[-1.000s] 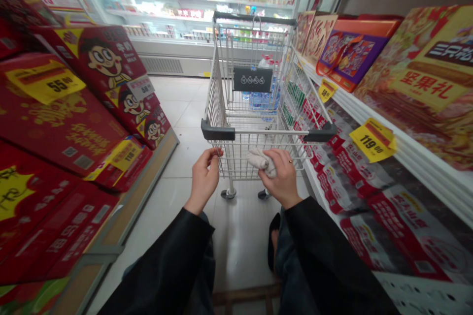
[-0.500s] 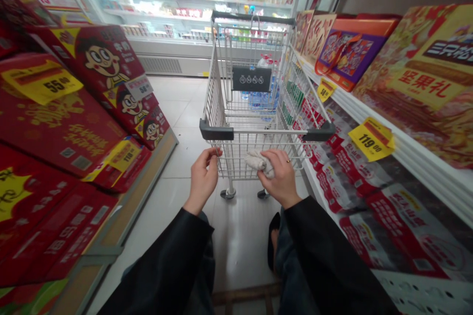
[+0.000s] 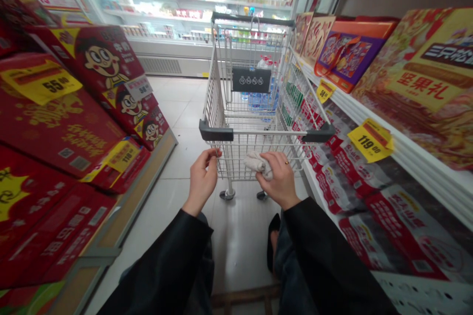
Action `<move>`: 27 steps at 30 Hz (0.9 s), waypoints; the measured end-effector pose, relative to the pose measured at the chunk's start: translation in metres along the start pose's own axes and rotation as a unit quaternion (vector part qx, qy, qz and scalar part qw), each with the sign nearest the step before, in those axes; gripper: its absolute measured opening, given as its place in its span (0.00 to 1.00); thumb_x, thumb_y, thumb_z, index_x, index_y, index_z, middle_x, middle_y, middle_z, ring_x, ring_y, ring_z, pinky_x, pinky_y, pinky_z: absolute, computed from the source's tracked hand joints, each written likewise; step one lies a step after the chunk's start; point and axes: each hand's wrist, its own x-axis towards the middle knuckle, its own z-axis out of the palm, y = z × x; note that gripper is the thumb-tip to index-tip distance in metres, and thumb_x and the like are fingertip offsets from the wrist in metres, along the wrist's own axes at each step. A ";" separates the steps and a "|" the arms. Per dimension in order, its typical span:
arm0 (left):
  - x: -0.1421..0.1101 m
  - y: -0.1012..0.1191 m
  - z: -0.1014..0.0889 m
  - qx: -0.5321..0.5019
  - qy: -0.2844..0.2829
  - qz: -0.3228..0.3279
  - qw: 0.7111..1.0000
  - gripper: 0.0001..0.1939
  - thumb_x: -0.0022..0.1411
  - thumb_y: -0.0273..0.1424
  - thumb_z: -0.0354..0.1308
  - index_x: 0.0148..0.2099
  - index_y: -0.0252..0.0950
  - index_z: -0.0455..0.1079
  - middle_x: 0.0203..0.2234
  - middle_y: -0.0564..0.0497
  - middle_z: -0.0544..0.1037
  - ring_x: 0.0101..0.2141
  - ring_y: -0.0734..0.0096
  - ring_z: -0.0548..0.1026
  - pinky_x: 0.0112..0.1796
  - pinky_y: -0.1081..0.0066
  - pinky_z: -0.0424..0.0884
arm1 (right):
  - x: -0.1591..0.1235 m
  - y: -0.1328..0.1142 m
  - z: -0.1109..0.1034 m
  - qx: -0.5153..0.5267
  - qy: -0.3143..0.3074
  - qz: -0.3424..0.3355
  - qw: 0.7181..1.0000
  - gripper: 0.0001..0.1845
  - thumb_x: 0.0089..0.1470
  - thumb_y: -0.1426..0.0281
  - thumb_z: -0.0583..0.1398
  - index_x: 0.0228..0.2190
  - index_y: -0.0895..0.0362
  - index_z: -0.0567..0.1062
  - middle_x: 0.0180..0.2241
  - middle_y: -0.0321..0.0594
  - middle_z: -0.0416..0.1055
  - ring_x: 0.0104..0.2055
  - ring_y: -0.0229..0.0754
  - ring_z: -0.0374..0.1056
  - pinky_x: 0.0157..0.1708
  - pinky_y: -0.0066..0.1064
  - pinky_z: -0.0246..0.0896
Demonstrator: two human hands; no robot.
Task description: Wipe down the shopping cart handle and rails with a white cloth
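A wire shopping cart [image 3: 254, 133] with dark grey corner pieces stands right in front of me. My left hand [image 3: 203, 173] is closed on the wire at the cart's lower left corner, thumb and fingers pinched together. In my right hand [image 3: 280, 175] is a crumpled whitish cloth [image 3: 254, 162], bunched under the fingers at the wire panel of the cart's near end. Whether the cloth presses on the wires is hard to tell. A ring shows on one finger of this hand. Below the basket are two dark caster wheels [image 3: 226, 195].
Red gift boxes [image 3: 55, 113] with yellow price tags are stacked at left. Close by on the right, a shelf [image 3: 399, 133] carries snack boxes, with red-wrapped packs [image 3: 340, 182] beneath. A lit refrigerated case [image 3: 192, 0] spans the back. Bottled water packs [image 3: 262, 96] show through the cart.
Almost nothing differs. My right hand and the cloth have shifted very slightly left and down; my left hand keeps its place on the wire.
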 end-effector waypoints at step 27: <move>0.000 0.001 0.000 0.001 -0.002 0.004 1.000 0.14 0.65 0.39 0.52 0.45 0.38 0.73 0.42 0.48 0.80 0.47 0.65 0.76 0.54 0.63 0.71 | 0.003 0.000 -0.004 0.012 0.099 -0.006 0.995 0.24 0.50 0.75 0.62 0.50 0.52 0.71 0.46 0.45 0.73 0.50 0.52 0.69 0.52 0.49 0.68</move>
